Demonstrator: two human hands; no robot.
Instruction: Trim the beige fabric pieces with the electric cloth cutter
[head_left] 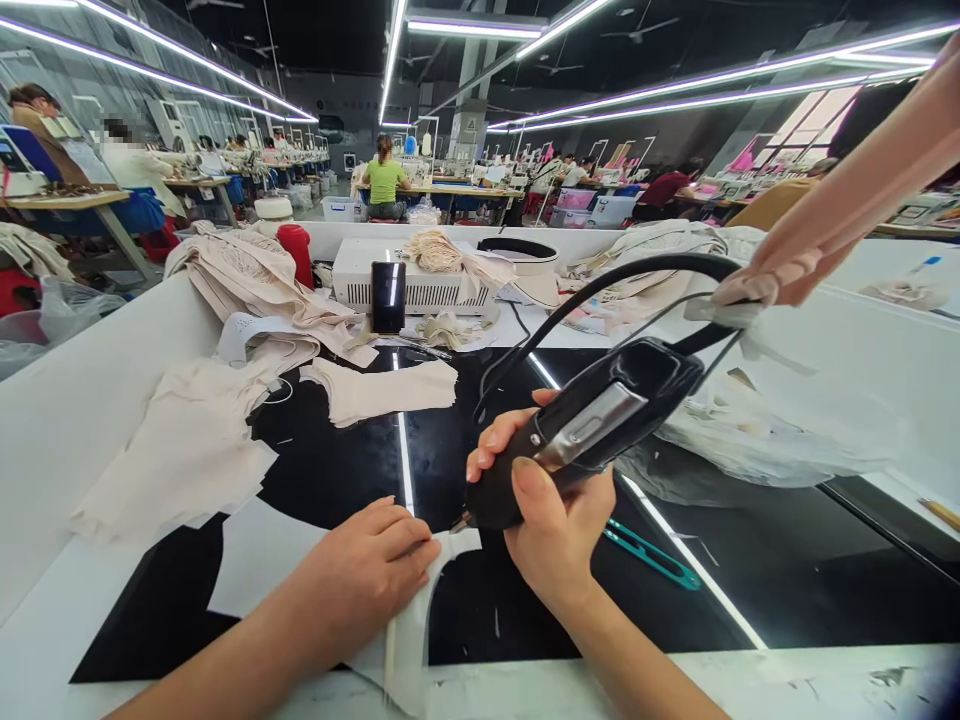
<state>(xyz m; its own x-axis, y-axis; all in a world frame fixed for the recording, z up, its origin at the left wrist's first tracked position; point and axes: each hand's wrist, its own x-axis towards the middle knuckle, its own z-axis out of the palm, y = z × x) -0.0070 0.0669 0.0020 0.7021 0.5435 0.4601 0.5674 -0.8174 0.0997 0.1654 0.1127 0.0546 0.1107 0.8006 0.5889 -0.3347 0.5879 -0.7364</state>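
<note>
a pale fabric strip lies nearest, running from the white front edge up onto the glossy black table top; the left hand rests palm-down on it, fingers close together and slightly curled, pinning the cloth flat rather than pinching it; the right hand is wrapped tight round a black handheld tool (thumb along the near side, fingers folded over the far side), held at a slant; its pointed tip meets the upper end of the strip, just beside the left fingertips; the tool's body is shiny moulded plastic with a brushed silver plate on the side, no lettering legible on it; a thick black cord arcs up from its rear end; a sign on a far pillar is too small to read; teal thread snips, slim and plastic-handled, lie on the black surface just right of the right wrist; further back a curved beige cut piece lies flat, with a soft heap of beige cloth to the left; a dark phone stands upright against a white slotted box; another person's forearm reaches in at the upper right.
</note>
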